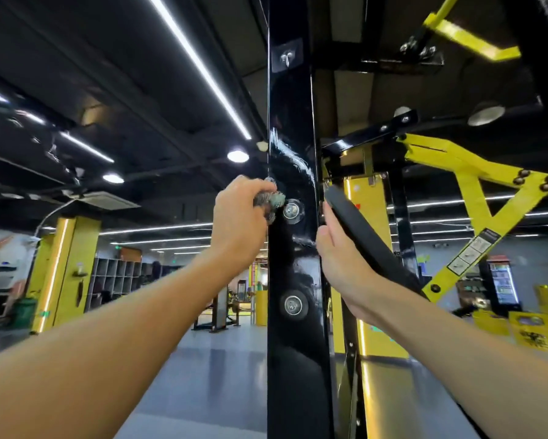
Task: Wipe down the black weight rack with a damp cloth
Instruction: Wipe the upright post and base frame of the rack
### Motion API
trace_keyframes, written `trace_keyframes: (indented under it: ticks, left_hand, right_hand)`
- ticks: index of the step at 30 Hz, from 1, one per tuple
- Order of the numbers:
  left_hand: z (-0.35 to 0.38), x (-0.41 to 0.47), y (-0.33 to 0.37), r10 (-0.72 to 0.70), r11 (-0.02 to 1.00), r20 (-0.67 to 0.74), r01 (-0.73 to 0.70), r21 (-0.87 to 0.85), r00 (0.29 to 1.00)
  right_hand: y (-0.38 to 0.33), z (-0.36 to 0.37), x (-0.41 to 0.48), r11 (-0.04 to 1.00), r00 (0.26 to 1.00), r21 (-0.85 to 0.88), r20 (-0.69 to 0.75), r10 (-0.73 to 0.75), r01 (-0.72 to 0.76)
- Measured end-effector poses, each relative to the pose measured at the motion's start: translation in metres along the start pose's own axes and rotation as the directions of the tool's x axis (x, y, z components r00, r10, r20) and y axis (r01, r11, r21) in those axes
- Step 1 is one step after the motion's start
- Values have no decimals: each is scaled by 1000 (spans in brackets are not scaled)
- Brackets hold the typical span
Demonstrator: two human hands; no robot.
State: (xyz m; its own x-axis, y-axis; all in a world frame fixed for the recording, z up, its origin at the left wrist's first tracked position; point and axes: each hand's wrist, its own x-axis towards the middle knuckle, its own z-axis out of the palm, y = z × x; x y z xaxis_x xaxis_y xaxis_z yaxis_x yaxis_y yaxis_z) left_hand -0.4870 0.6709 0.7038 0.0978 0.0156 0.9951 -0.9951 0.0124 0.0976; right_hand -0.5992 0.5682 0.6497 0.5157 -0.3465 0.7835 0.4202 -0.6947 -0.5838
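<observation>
Black rack point(293, 359) edge, left hand point(238, 217) pressing cloth point(270, 201), right hand point(339, 261) gripping bar point(366, 237)

Bare along all the visible length: left forearm point(123, 327), left hand point(238, 217), right forearm point(456, 350), right hand point(339, 264).
</observation>
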Motion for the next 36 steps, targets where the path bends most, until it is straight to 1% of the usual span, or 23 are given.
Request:
trace_keyframes:
  ticks: [3, 5, 7, 8, 11, 12, 15, 19, 20, 21, 23, 24, 25, 28, 29, 32, 33, 34, 36]
  left_hand:
    - [2, 31, 7, 94, 994, 48, -92, -54, 994]
    - [7, 33, 6, 155, 988, 62, -154, -30, 986]
    - [9, 19, 0, 174, 984, 54, -175, 17, 983]
    - [8, 8, -3, 159, 986, 37, -161, 34, 987]
    - [0, -33, -11, 53, 998, 19, -54, 31, 998]
    - [-1, -45, -11, 56, 998, 30, -57, 39, 998]
    - [4, -63, 2, 131, 984, 91, -141, 108, 987]
    - [16, -61, 28, 233, 963, 149, -249, 98, 961]
    - [16, -62, 28, 233, 964, 158, -249, 93, 960]
    - [15, -62, 23, 200, 972, 144, -214, 94, 969]
    - [9, -65, 10, 63, 992, 71, -70, 103, 996]
    - [6, -70, 7, 14, 994, 52, -20, 112, 999]
    - [6, -76, 9, 15, 992, 74, -25, 127, 997]
    - [5, -98, 22, 176, 974, 232, -204, 98, 957]
    - [5, -102, 24, 203, 969, 251, -230, 86, 947]
    - [8, -103, 22, 114, 980, 186, -141, 138, 976]
    - [8, -106, 23, 126, 976, 184, -154, 151, 975]
    - [8, -112, 26, 179, 964, 215, -214, 155, 960]
    - [7, -121, 26, 319, 909, 315, -382, 165, 894]
  right_hand:
    - [3, 0, 5, 1000, 1000, -14, -8, 4, -4]
    - [6, -2, 2, 1000, 1000, -18, 6, 12, -12]
    - [9, -1, -8, 1000, 1000, -28, 13, 11, -11]
    - [12, 0, -14, 999, 1000, -39, 11, 13, -13]
    - [21, 5, -33, 993, 999, -116, 27, 27, -23]
    - [24, 6, -38, 994, 999, -102, 32, 37, -34]
    - [29, 8, -43, 996, 997, -50, 29, 76, -74]
    - [29, 8, -45, 995, 996, -62, 43, 84, -81]
    - [30, 7, -47, 995, 996, -55, 40, 82, -79]
    - [29, 6, -49, 996, 996, -38, 36, 85, -84]
    - [31, 6, -56, 993, 992, -13, 32, 122, -121]
    - [33, 6, -61, 990, 989, -17, 37, 141, -141]
    - [35, 8, -66, 989, 988, -18, 45, 150, -150]
    - [40, 13, -76, 983, 984, 52, 48, 173, -176]
    - [41, 14, -78, 979, 982, 84, 38, 183, -186]
    - [46, 14, -83, 962, 975, 158, 50, 216, -221]
    - [48, 13, -84, 962, 975, 159, 57, 213, -220]
    - [49, 13, -86, 965, 977, 158, 61, 204, -211]
    - [48, 12, -91, 964, 976, 153, 74, 207, -216]
